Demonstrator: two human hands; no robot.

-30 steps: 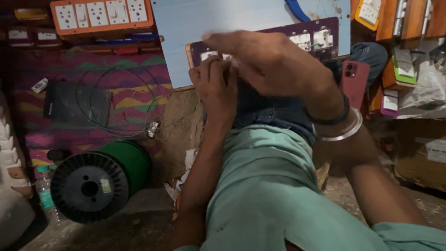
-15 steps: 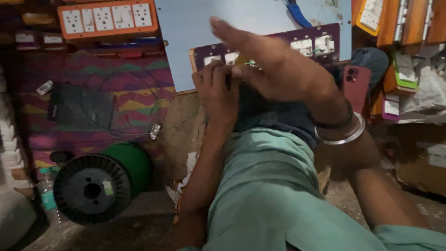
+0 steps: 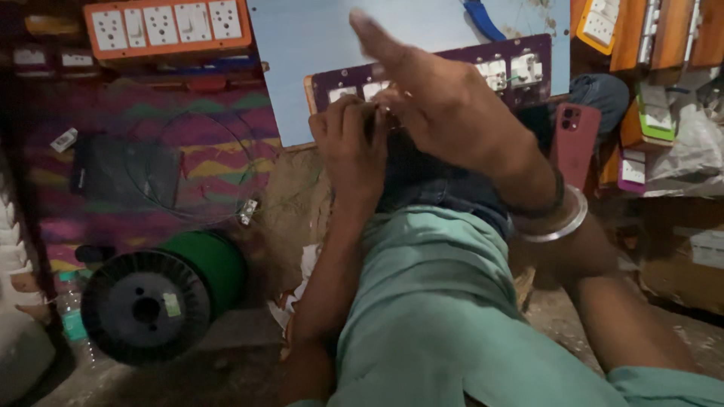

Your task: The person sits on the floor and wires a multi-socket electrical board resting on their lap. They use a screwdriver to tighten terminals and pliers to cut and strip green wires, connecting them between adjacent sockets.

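Observation:
A purple switchboard [image 3: 520, 69] with white sockets and switches leans on my lap, in front of a light blue sheet [image 3: 354, 53]. My left hand [image 3: 351, 151] curls its fingers over the board's lower left edge and holds it. My right hand [image 3: 445, 105] lies across the board's middle, wrist bangled, index finger stretched up and away. Its thumb and lower fingers meet my left fingertips at the board. Whatever sits between them is hidden.
An orange switchboard [image 3: 166, 26] stands at the top left. A green wire spool [image 3: 151, 301] with a black flange lies at the lower left, beside a plastic bottle [image 3: 69, 316]. A red phone [image 3: 575, 143] and small boxes [image 3: 654, 124] crowd the right.
My right hand has raised its index finger higher over the board. My left hand stays on the board's edge. The view has shifted slightly.

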